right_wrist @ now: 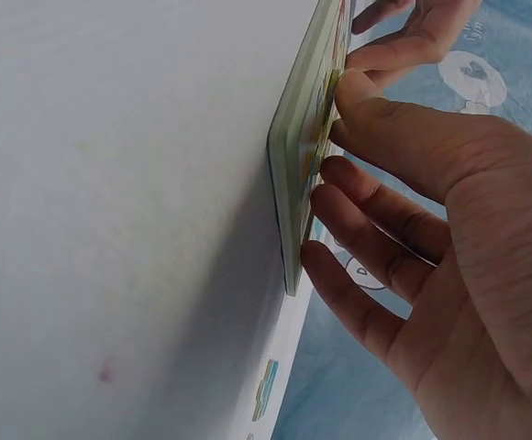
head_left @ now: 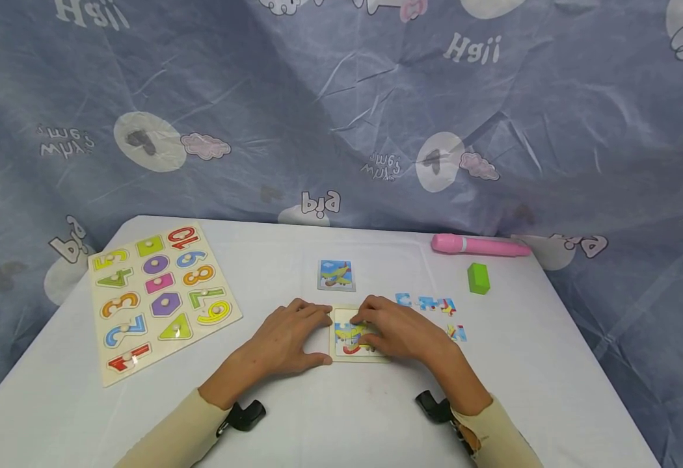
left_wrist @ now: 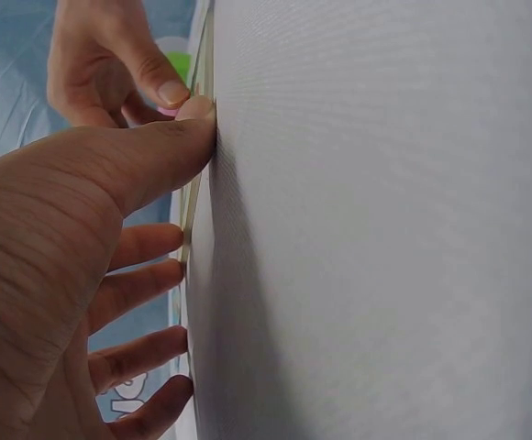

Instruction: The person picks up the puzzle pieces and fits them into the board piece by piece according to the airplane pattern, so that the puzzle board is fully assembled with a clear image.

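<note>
A shallow, square puzzle tray of pale, wood-like board lies on the desk between the person's 2 hands; in the right wrist view its straight edge shows in thin layers. Inside its raised border, flat jigsaw pieces in glossy yellow, blue and red form part of an airplane, while a plain pale strip shows at the far side of the recess.

The left hand is spread, thumb at the near left corner of the tray and fingertips along its left edge. The right hand is arched over the tray with its fingers loosely bent, thumb and fingertips touching the pieces; I cannot tell whether a piece sits between them.

Just right of that hand lie loose jigsaw pieces with knobbed outlines, 3 in a row and at least 1 nearer the person. Beyond the tray is a square airplane picture card with a grey border.

At the left, a smooth pale number board holds 10 coloured numerals and 5 shapes, among them a hexagon and a triangle, fitted with small knobs. At the far right are a green rectangular block and a pink cylinder with a pale band. A wrinkled, printed blue-grey cloth hangs behind
</note>
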The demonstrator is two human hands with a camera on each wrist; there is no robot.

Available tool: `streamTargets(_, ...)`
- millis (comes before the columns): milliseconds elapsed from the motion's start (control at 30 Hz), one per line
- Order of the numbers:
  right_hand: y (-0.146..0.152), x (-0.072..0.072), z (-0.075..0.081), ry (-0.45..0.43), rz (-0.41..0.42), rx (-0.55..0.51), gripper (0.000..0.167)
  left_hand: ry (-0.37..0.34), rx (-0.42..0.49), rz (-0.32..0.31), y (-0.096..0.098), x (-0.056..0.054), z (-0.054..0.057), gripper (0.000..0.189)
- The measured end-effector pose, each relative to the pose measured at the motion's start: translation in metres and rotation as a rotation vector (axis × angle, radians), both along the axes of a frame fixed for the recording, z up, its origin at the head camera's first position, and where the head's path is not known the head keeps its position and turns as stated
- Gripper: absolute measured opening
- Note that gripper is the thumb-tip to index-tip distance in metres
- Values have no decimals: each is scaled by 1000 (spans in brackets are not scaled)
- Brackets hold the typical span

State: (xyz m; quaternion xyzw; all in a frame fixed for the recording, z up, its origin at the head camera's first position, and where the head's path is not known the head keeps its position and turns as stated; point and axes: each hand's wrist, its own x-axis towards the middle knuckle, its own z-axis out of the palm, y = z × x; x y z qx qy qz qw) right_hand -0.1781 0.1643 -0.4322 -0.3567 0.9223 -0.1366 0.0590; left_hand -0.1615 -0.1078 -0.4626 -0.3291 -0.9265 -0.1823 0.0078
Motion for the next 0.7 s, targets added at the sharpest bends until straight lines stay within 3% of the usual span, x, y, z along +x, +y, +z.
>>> streamTargets(700, -3, 3, -1, -12, -37, 3, 20, 8, 7, -7, 0, 0, 1, 63)
